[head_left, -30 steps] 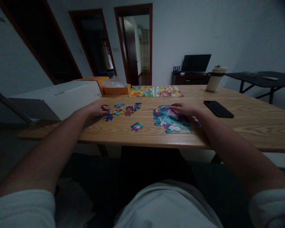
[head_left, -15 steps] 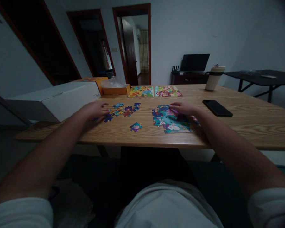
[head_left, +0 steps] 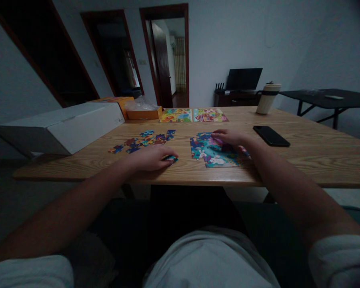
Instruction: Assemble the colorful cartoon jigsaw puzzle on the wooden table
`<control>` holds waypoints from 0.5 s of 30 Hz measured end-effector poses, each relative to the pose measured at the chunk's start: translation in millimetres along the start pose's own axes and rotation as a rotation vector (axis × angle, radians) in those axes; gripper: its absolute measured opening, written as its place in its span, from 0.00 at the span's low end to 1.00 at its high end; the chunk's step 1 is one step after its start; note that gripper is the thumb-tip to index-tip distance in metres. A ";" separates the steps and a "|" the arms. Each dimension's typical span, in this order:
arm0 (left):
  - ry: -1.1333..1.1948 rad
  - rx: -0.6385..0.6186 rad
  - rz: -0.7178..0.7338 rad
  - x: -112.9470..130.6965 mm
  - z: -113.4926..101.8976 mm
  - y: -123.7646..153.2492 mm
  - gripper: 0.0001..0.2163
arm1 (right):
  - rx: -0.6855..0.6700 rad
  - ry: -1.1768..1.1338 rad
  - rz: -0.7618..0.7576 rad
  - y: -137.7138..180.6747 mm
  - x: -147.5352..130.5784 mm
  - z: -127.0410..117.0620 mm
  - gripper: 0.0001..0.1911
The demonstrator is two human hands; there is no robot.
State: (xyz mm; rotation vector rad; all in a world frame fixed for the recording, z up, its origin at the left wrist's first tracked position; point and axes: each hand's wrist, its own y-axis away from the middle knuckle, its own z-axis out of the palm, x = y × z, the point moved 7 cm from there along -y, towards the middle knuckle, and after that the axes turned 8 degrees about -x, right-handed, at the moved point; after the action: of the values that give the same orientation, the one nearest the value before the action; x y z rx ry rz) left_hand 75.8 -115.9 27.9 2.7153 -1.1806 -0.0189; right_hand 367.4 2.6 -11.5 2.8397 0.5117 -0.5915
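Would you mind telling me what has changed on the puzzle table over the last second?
The left hand left the pile of loose puzzle pieces and moved toward the person and rightward, now covering the lone puzzle piece near the table edge; whether it grips it is unclear. The right hand stayed on the partly assembled puzzle. The phone and tumbler kept their places.

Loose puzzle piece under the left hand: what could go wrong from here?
1. The left hand covers most of the loose piece, which lies close to the table edge; a slide might knock it off.
2. The right hand rests on the part-built puzzle; pressure could shift joined pieces.
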 end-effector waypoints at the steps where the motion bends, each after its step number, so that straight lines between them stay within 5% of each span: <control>1: -0.059 0.033 -0.044 4.2 -1.3 -0.6 0.16 | -0.004 -0.003 -0.003 -1.0 0.5 0.5 0.34; 7: -0.265 0.110 -0.181 31.2 -3.6 3.3 0.22 | -0.012 -0.026 0.008 -3.0 2.5 1.2 0.35; 15: -0.105 0.051 -0.001 33.7 -1.2 26.8 0.19 | -0.020 -0.017 0.067 3.8 -3.9 -1.9 0.36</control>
State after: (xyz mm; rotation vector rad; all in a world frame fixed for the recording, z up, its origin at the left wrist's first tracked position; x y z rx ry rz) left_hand 79.6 -158.1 35.7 2.7900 -1.2244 -0.1355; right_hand 366.1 -1.6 -7.8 2.8179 0.4152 -0.5934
